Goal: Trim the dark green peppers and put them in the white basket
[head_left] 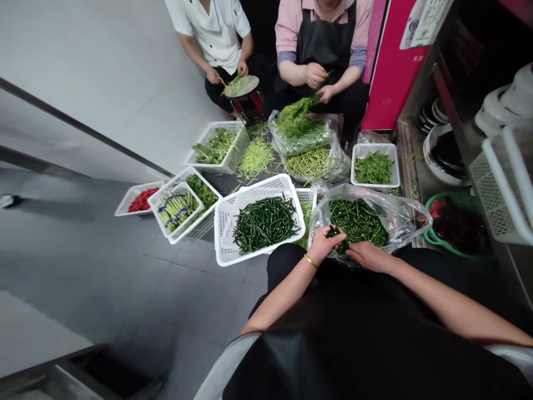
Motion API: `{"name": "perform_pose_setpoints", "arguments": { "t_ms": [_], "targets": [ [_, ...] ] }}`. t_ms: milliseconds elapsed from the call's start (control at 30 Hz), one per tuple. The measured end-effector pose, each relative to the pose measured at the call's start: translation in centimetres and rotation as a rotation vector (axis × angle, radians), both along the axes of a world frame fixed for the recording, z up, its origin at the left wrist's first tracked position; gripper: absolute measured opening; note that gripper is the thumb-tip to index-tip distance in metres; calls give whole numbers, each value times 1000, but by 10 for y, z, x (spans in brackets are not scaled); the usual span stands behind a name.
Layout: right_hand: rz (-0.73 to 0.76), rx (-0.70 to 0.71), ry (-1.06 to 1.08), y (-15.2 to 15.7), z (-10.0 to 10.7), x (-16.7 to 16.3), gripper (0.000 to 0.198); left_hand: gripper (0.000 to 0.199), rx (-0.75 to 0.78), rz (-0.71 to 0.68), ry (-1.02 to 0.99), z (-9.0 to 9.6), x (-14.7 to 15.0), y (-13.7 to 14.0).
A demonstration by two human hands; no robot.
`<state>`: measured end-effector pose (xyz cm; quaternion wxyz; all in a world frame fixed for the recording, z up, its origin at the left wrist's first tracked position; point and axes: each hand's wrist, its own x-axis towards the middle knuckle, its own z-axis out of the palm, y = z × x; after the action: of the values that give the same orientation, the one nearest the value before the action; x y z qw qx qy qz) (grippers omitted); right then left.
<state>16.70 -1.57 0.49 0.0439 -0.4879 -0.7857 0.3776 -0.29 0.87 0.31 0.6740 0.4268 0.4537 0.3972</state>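
My left hand (325, 244), with a gold bracelet at the wrist, is closed around a small bunch of dark green chili peppers (334, 234). Close beside it, the fingers of my right hand (368, 256) pinch together at the end of the bunch, apparently on a chili pepper. Both hands are over the near edge of a clear plastic bag (402, 222), which lies open with a heap of green chilies (358, 222) inside. Left of the bag, a white perforated basket (225, 244) holds more green chilies (264, 225).
White baskets with leafy greens (216, 145), bundled green stalks (178, 208) and red peppers (142, 200) stand to the left. Two people sit opposite, one in a white jacket (210, 39), the other in a black apron (327, 44). A green basin (431, 236) and shelving are at right.
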Motion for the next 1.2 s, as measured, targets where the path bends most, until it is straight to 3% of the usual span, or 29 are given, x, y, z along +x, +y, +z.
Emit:
{"name": "perform_pose_setpoints", "arguments": {
  "t_ms": [133, 200, 300, 367, 467, 533, 667, 800, 900, 967, 1067, 1200],
  "targets": [
    [128, 95, -367, 1, 15, 1, 29, 21, 237, -7, 127, 20, 4, -11],
    [177, 130, -444, 2, 22, 1, 26, 21, 265, 34, 101, 31, 3, -11],
    [241, 172, -437, 12, 26, 5, 23, 28, 36, 178, -117, 40, -7, -1],
    [200, 152, -448, 32, 21, 8, 29, 35, -171, 181, -305, 39, -16, 7],
    [-85, 91, -493, 77, 4, 8, 47, 39, -355, 58, -462, 29, -22, 12],
    [-269, 68, -483, 105, -11, 6, 42, 36, -417, 5, -468, 22, -20, 11],
    [-387, -54, -271, 128, -26, 15, 20, 37, -436, 25, -370, 13, -13, 13],
    [-512, -185, 172, 108, -12, 36, 24, 33, -282, 114, -220, 4, 3, 27],
    [-415, -106, 328, 84, 3, 36, 26, 33, -210, 69, -81, -2, 20, 36],
    [-369, 91, 202, 74, 5, 31, 25, 32, -227, -9, -49, -3, 27, 37],
    [-358, 319, -178, 73, -7, 25, 24, 30, -303, -40, -132, -3, 25, 31],
    [-311, 135, -491, 89, -35, 21, 35, 39, -406, 28, -283, -1, 7, 21]
  ]
}}
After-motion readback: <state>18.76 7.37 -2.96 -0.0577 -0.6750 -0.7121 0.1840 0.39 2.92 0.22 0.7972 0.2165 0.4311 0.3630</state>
